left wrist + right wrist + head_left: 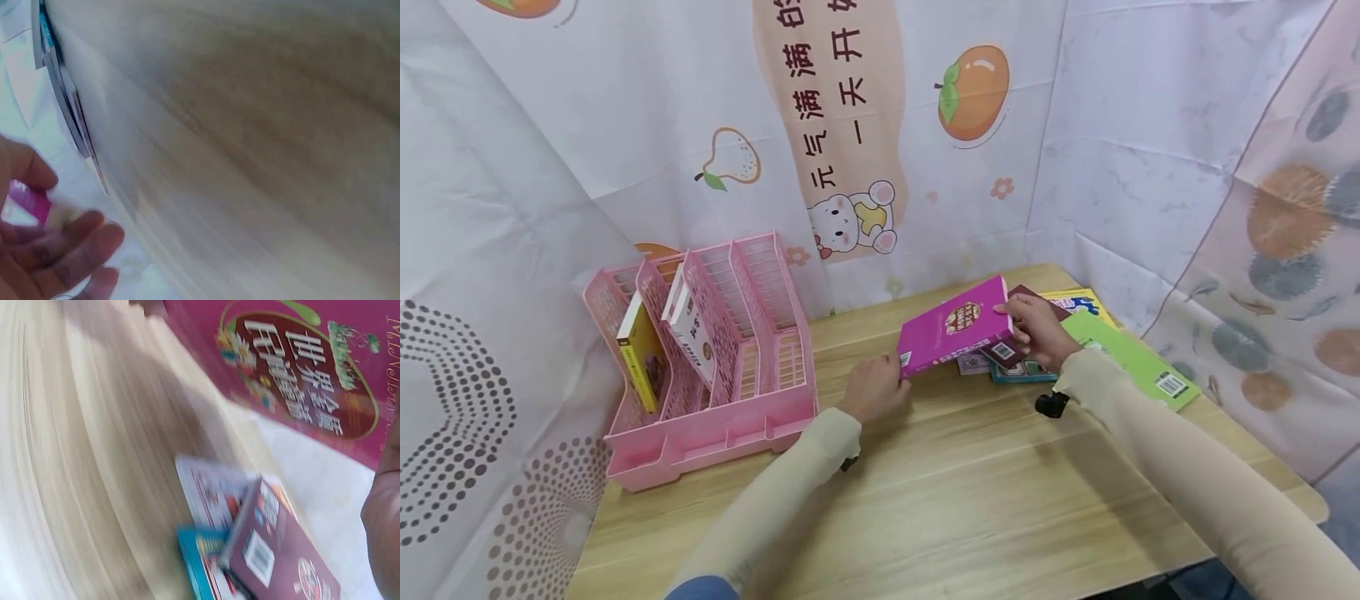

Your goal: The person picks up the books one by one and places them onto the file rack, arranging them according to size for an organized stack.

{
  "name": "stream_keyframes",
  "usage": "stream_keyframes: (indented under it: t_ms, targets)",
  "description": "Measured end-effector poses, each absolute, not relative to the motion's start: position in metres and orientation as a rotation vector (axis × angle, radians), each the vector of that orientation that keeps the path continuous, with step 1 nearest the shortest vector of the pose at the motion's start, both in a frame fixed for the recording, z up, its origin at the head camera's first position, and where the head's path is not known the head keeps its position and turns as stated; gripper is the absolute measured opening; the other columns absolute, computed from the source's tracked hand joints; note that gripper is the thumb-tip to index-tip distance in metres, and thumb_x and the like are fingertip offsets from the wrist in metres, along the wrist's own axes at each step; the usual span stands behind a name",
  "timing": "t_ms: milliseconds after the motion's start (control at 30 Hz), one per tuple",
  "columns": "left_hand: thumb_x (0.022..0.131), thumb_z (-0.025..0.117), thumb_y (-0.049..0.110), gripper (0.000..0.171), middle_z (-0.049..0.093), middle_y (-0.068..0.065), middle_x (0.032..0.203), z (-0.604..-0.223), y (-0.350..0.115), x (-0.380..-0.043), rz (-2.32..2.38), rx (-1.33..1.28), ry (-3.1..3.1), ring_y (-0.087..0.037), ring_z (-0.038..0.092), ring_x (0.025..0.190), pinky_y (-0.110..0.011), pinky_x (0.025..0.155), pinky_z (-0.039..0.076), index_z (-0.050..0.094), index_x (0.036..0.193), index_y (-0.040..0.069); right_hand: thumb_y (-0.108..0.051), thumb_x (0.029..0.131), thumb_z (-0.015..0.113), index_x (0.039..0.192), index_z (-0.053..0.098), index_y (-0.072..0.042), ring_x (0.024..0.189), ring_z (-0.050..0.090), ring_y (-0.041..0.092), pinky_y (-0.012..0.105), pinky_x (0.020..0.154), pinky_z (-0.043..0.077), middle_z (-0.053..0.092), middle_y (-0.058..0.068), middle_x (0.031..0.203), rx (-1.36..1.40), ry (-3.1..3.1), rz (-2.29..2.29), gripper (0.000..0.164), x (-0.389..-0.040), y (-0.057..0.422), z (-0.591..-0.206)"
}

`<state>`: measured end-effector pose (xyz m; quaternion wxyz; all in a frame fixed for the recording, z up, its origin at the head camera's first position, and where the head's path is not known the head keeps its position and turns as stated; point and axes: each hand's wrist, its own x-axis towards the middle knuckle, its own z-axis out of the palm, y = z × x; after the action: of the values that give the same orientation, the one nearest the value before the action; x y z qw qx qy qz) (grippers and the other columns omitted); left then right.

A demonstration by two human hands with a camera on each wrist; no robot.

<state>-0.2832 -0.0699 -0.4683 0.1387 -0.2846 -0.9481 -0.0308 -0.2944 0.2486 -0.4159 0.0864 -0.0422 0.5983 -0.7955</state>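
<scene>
A magenta book (955,325) is raised above the table, tilted, its cover turned up. My right hand (1037,329) grips its right end, thumb over the cover. At the opposite end, my left hand (875,387) holds the lower left corner. Close by the left wrist camera, thumb and curled fingers (94,244) lie on either side of a small magenta part of the book (31,203). In the right wrist view, the cover of the magenta book (300,375) shows a dark red oval with white characters. Below it lies a dark maroon book (281,550), partly over other books.
A pink rack (715,442) stands at the left, with a yellow book (643,354) and white books (691,333) upright in its slots. A green book (1131,358), a yellow-and-blue book (1086,304) and a teal book (1022,375) lie at the right. Printed curtains hang behind the wooden table (925,500).
</scene>
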Motion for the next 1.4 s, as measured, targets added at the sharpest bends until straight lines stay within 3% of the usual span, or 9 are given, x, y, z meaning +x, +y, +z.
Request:
stream_keyframes:
  t_ms: [100, 233, 433, 533, 667, 800, 967, 1167, 1400]
  targets:
    - [0.093, 0.066, 0.029, 0.036, 0.063, -0.005, 0.077, -0.468, -0.072, -0.285, -0.02, -0.734, -2.76, -0.018, 0.058, 0.061, -0.036, 0.052, 0.049, 0.065, 0.113, -0.001, -0.012, 0.107, 0.053, 0.112, 0.048, -0.005, 0.037, 0.041, 0.003, 0.019, 0.035, 0.035, 0.052, -0.005, 0.056, -0.212, 1.651, -2.404, 0.009, -0.292, 0.236, -0.411]
    - [0.094, 0.066, 0.021, 0.028, 0.067, -0.007, 0.081, -0.468, -0.083, -0.289, -0.114, -0.694, -2.798, -0.021, 0.065, 0.069, -0.039, 0.061, 0.054, 0.068, 0.113, 0.0, -0.017, 0.109, 0.052, 0.122, 0.048, -0.006, 0.041, 0.045, 0.005, 0.019, 0.039, 0.038, 0.061, -0.003, 0.069, -0.258, 1.554, -2.395, 0.018, -0.294, 0.222, -0.404]
    - [0.098, 0.067, 0.012, 0.004, 0.07, -0.005, 0.082, -0.473, -0.104, -0.295, -0.572, -0.617, -2.735, -0.021, 0.066, 0.071, -0.038, 0.068, 0.056, 0.07, 0.097, 0.009, -0.041, 0.107, 0.054, 0.111, 0.059, -0.007, 0.051, 0.053, 0.011, 0.022, 0.045, 0.042, 0.066, 0.004, 0.081, -0.144, 1.783, -2.219, 0.034, -0.302, 0.219, -0.411]
    - [0.101, 0.066, 0.021, 0.014, 0.071, -0.003, 0.082, -0.474, -0.11, -0.296, -0.742, -0.582, -2.721, -0.018, 0.063, 0.069, -0.036, 0.065, 0.054, 0.073, 0.096, 0.01, -0.041, 0.108, 0.052, 0.119, 0.057, -0.006, 0.058, 0.056, 0.013, 0.028, 0.05, 0.046, 0.068, 0.012, 0.099, -0.132, 2.021, -1.96, 0.037, -0.302, 0.218, -0.424]
    - [0.105, 0.06, 0.039, 0.039, 0.073, -0.007, 0.079, -0.47, -0.109, -0.293, -1.078, -0.589, -2.71, -0.015, 0.062, 0.064, -0.032, 0.058, 0.051, 0.075, 0.108, 0.004, -0.039, 0.108, 0.053, 0.136, 0.051, -0.003, 0.068, 0.058, 0.018, 0.037, 0.061, 0.053, 0.061, 0.024, 0.123, -0.211, 2.205, -1.728, 0.045, -0.303, 0.211, -0.437]
    - [0.104, 0.054, 0.052, 0.053, 0.068, -0.006, 0.068, -0.463, -0.104, -0.286, -1.36, -0.575, -2.71, -0.012, 0.05, 0.051, -0.028, 0.046, 0.039, 0.074, 0.09, 0.005, -0.044, 0.107, 0.054, 0.149, 0.045, -0.009, 0.075, 0.06, 0.023, 0.039, 0.064, 0.056, 0.054, 0.029, 0.136, -0.301, 2.274, -1.633, 0.055, -0.307, 0.205, -0.44]
    - [0.104, 0.051, 0.057, 0.056, 0.069, -0.012, 0.068, -0.456, -0.101, -0.281, -1.445, -0.63, -2.684, -0.011, 0.043, 0.046, -0.027, 0.041, 0.031, 0.067, 0.073, 0.014, -0.042, 0.108, 0.051, 0.154, 0.044, -0.016, 0.08, 0.061, 0.025, 0.043, 0.071, 0.055, 0.049, 0.029, 0.138, -0.346, 2.219, -1.623, 0.053, -0.31, 0.199, -0.436]
    - [0.103, 0.051, 0.06, 0.062, 0.067, -0.024, 0.07, -0.455, -0.106, -0.276, -1.476, -0.607, -2.674, -0.012, 0.045, 0.044, -0.026, 0.041, 0.03, 0.068, 0.072, 0.009, -0.047, 0.106, 0.054, 0.148, 0.045, -0.005, 0.084, 0.063, 0.026, 0.045, 0.077, 0.056, 0.051, 0.027, 0.134, -0.32, 2.224, -1.605, 0.06, -0.311, 0.194, -0.444]
    - [0.103, 0.05, 0.061, 0.065, 0.06, -0.009, 0.057, -0.449, -0.115, -0.272, -1.467, -0.487, -2.624, -0.012, 0.044, 0.042, -0.027, 0.041, 0.031, 0.068, 0.069, 0.008, -0.047, 0.105, 0.056, 0.143, 0.049, 0.002, 0.095, 0.064, 0.041, 0.049, 0.082, 0.056, 0.06, 0.023, 0.125, -0.313, 2.244, -1.569, 0.062, -0.308, 0.186, -0.452]
